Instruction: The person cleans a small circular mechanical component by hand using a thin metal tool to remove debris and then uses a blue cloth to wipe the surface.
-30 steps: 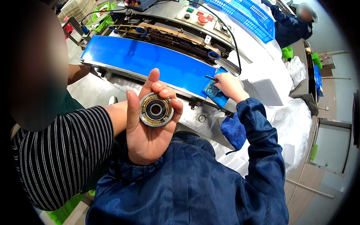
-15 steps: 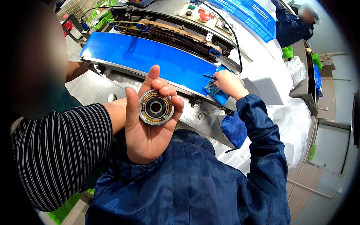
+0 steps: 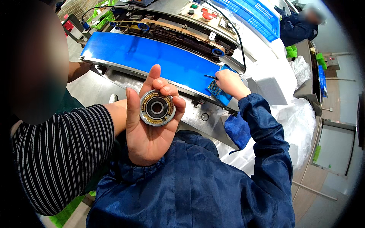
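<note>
In my left hand [image 3: 150, 140] rests a round metal part [image 3: 157, 108], face up, with a dark centre, a middle hole and a ring of small brass-coloured pieces. My fingers and thumb curl around its rim. To the right, my right hand [image 3: 231, 83] pinches slim black tweezers [image 3: 210, 76], one end sticking out to the left. That hand is over a blue tray [image 3: 225, 99] of small brass-coloured pieces at the right end of the blue conveyor belt [image 3: 152, 57]. The hand hides part of the tray and the tweezers' other end.
Behind the belt stand machinery [image 3: 167, 32] and a control panel with a red button [image 3: 207, 16]. A blue crate [image 3: 251, 17] and white foam block [image 3: 272, 85] lie to the right. A blue pouch [image 3: 237, 131] hangs nearby. A person in a striped sleeve [image 3: 64, 155] is close at left.
My right hand has shifted very slightly up and left over the tray, with the tweezers in it. My left hand and the round part have barely moved.
</note>
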The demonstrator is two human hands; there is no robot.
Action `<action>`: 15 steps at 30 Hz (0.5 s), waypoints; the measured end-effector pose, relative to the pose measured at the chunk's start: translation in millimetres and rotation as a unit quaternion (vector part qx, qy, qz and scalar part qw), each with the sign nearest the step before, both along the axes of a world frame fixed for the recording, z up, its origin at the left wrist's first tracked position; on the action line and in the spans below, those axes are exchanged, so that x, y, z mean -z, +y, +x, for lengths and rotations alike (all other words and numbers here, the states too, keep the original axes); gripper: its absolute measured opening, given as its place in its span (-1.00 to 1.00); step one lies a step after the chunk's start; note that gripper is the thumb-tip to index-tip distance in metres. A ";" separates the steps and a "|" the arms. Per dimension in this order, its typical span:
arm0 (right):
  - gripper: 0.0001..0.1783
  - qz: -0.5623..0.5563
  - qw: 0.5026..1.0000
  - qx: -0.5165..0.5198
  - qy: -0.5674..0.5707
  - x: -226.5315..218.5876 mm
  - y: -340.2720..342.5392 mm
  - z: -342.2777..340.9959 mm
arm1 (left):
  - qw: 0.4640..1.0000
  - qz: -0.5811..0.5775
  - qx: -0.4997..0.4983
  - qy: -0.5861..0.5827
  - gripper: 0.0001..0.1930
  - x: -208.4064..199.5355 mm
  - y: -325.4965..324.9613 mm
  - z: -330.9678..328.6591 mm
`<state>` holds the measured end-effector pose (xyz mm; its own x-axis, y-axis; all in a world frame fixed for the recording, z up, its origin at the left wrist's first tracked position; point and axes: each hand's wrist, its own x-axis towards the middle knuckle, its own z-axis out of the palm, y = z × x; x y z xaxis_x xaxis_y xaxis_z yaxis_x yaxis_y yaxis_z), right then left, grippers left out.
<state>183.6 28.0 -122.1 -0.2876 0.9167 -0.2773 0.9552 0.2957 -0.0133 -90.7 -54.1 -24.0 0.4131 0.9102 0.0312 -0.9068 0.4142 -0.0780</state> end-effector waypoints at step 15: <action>-0.86 0.043 0.993 0.055 0.091 -0.4 -8.7 -1.0 | 1.000 0.001 -0.006 -0.015 -0.40 1.6 2.2 -2.1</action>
<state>182.7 19.3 -121.7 -0.2222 0.9635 -0.1491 0.9659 0.1967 -0.1683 -92.8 -51.9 -25.6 0.4018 0.9146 0.0445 -0.9087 0.4043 -0.1044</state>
